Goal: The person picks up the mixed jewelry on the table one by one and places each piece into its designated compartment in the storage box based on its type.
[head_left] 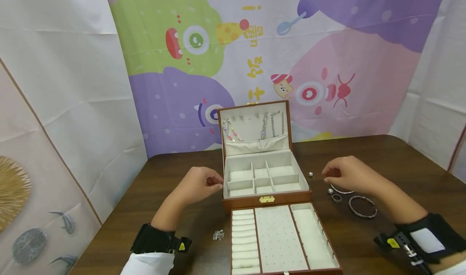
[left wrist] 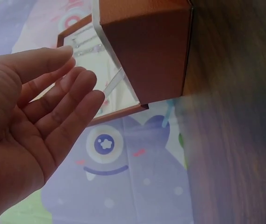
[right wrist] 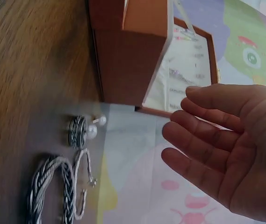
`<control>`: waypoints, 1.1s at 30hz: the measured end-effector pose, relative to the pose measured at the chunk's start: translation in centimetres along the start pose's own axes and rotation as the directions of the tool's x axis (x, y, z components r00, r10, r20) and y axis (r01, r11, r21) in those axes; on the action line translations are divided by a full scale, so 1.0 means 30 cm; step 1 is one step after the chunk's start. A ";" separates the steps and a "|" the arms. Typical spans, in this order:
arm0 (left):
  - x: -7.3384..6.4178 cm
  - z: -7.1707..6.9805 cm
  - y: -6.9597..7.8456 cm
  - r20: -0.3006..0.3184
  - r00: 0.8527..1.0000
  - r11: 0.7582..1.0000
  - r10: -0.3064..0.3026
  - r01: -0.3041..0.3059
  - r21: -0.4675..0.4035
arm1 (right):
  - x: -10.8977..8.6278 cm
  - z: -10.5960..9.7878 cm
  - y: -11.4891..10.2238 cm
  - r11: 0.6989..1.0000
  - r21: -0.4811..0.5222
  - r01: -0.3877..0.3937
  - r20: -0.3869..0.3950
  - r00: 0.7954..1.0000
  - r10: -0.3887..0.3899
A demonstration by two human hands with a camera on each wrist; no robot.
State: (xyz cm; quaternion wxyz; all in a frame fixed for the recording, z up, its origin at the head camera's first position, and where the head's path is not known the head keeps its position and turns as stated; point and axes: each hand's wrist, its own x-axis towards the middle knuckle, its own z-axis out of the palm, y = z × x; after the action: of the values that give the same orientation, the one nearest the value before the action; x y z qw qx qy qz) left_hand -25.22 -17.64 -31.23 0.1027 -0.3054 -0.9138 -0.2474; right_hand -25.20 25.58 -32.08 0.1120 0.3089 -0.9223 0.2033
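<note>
A brown jewelry box point(head_left: 267, 200) stands with its lid raised, showing white-lined compartments. Beside its left wall is my left hand point(head_left: 198, 184), fingers loosely bent around nothing; the left wrist view shows an empty palm point(left wrist: 25, 126). My right hand point(head_left: 351, 174) hovers over the table to the right of the box, also holding nothing, with relaxed fingers point(right wrist: 193, 165). Near and below it lie a braided silver bangle point(head_left: 363, 215), a thinner open bangle point(right wrist: 78, 177), a patterned ring point(right wrist: 78, 131) and two pearl earrings point(right wrist: 91, 132).
In front of the box lies a tray point(head_left: 281, 238) with ring rolls, a dotted panel and a long slot. A small silver piece point(head_left: 218, 235) sits left of it on the dark table point(head_left: 171, 161). Necklaces point(head_left: 263, 126) hang inside the lid. A cartoon cloth point(head_left: 174, 105) hangs behind.
</note>
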 end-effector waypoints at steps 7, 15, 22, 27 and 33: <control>-0.017 -0.001 0.004 -0.014 0.999 0.999 0.036 -0.036 -0.002 | -0.025 -0.007 0.069 1.000 0.001 -0.028 0.074 0.997 0.028; -0.035 -0.006 -0.006 -0.012 0.998 0.998 0.054 -0.054 0.014 | -0.046 0.012 0.141 0.995 -0.021 -0.099 0.232 0.967 0.101; -0.036 0.005 -0.002 0.001 0.996 0.996 0.085 -0.085 -0.009 | -0.078 0.017 0.177 0.982 -0.005 -0.187 0.341 0.923 0.177; -0.028 0.016 0.008 0.044 0.997 0.996 0.070 -0.068 -0.062 | -0.092 0.028 0.191 0.985 -0.005 -0.171 0.340 0.926 0.163; -0.024 0.027 0.015 0.072 0.995 0.995 0.065 -0.060 -0.074 | -0.107 0.034 0.200 0.990 0.012 -0.141 0.338 0.932 0.128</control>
State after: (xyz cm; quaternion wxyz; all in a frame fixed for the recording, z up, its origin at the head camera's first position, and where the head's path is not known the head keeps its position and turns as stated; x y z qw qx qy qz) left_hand -24.40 -17.27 -31.99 0.0652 -0.3463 -0.8974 -0.2653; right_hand -26.47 31.17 -35.91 -0.0671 0.2773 -0.9430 0.1715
